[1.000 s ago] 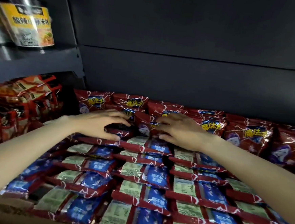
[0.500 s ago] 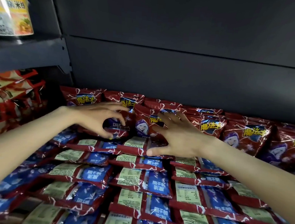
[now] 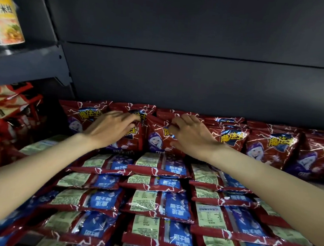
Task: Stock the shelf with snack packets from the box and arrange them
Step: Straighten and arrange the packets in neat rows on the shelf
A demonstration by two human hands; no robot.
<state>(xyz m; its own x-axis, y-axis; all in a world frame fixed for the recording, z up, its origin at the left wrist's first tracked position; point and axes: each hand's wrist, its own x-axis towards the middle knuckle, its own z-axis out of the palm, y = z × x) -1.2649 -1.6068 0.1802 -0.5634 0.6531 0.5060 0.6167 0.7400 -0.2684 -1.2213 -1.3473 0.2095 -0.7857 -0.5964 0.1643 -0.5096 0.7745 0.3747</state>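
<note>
Red snack packets stand upright in a back row [image 3: 271, 149] against the shelf's dark back panel. In front, several rows of the same packets lie flat, backs up, showing blue and green labels [image 3: 162, 204]. My left hand [image 3: 110, 130] rests with fairly straight fingers on the top of an upright packet [image 3: 130, 139] in the back row. My right hand [image 3: 192, 137] has curled fingers over the top of the neighbouring upright packet [image 3: 155, 141], with the thumb against its front.
An upper shelf [image 3: 26, 67] at the left carries a yellow-labelled noodle cup [image 3: 4, 17]. Below it, orange-red packets [image 3: 5, 106] fill the neighbouring bay. The dark back panel [image 3: 199, 77] closes off the space behind the packets.
Both hands have moved from the flat packets up and back to the upright back row. The hands, spread open half a second ago, now sit on two upright packets.
</note>
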